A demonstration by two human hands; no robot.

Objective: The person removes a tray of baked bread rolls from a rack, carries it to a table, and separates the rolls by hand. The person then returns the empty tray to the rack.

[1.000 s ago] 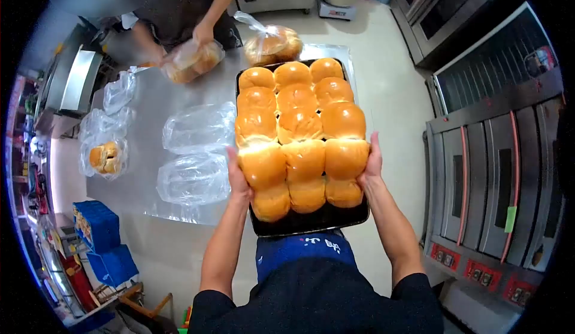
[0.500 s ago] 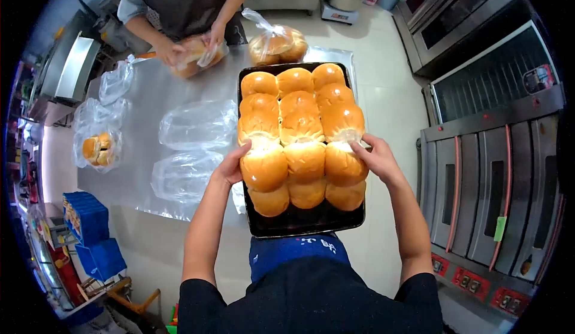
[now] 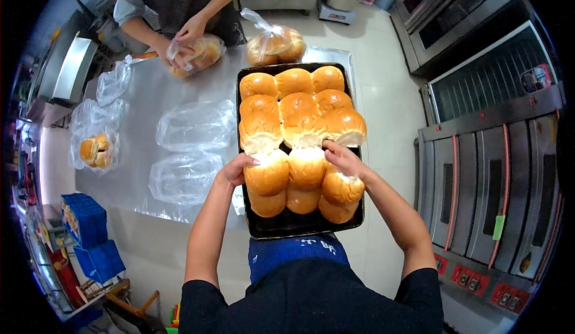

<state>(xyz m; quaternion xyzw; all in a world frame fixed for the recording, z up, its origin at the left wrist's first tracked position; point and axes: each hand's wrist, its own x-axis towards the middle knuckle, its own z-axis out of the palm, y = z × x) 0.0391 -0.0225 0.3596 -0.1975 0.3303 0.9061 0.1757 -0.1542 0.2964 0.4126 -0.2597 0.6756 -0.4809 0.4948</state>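
A black baking tray full of golden buns lies in front of me, over the table's right end. My left hand is at the left edge of the near buns, its fingers curled against them. Between the near buns and the far buns, my right hand has its fingers in the gap at the right, bent over a near bun. Torn pale sides show along this gap, and the near right bun is tilted. Open plastic bags lie left of the tray.
Across the metal table a co-worker's hands handle a bag of bread. A tied bread bag sits behind the tray. Another bagged bread is at the far left. Ovens line the right, and blue crates stand lower left.
My hands moved from the tray's sides onto the buns. The near buns have parted from the far ones, most widely at the right. The co-worker's hands shifted on their bag.
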